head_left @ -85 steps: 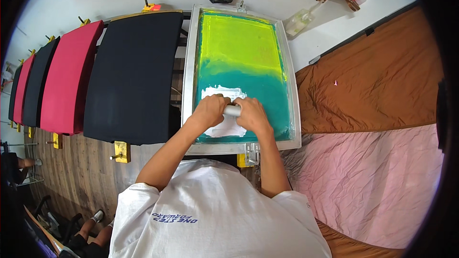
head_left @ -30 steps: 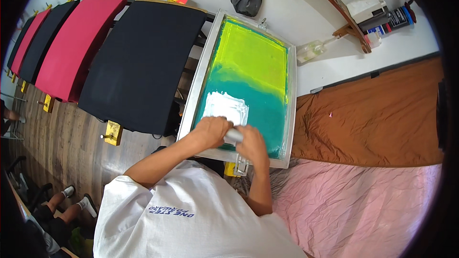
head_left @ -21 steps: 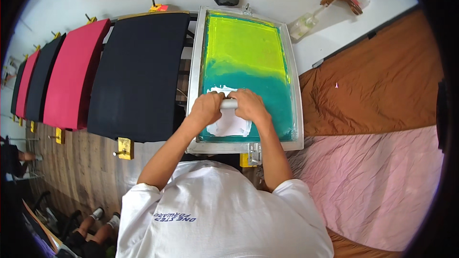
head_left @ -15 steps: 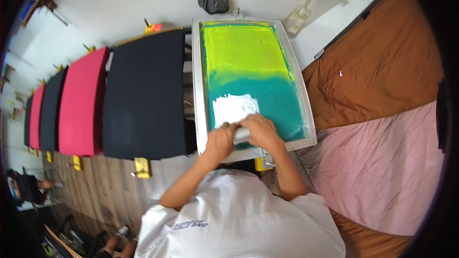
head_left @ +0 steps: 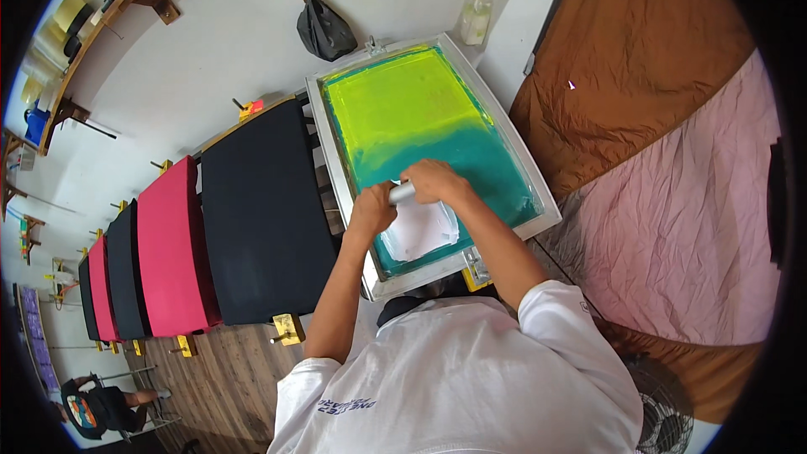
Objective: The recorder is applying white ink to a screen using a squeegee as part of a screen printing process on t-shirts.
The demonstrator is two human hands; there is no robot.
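Handle [head_left: 403, 193] farther forward, partly hidden

Workshop, screen-printing by look of it. Metal-framed screen [head_left: 487, 166] at centre, green with yellow-green far part; white ink-like patch [head_left: 420, 233] toward near end, grey handle [head_left: 403, 193] at patch's far edge. Boards covered in black cloth [head_left: 265, 210] and red cloth [head_left: 175, 244] lined up along left, yellow brackets [head_left: 288, 329] at near ends. Wall shelf [head_left: 82, 54] far left, stocked with supplies [head_left: 72, 13]. Plank floor [head_left: 239, 370]; wire-cage fan [head_left: 664, 408] near right.
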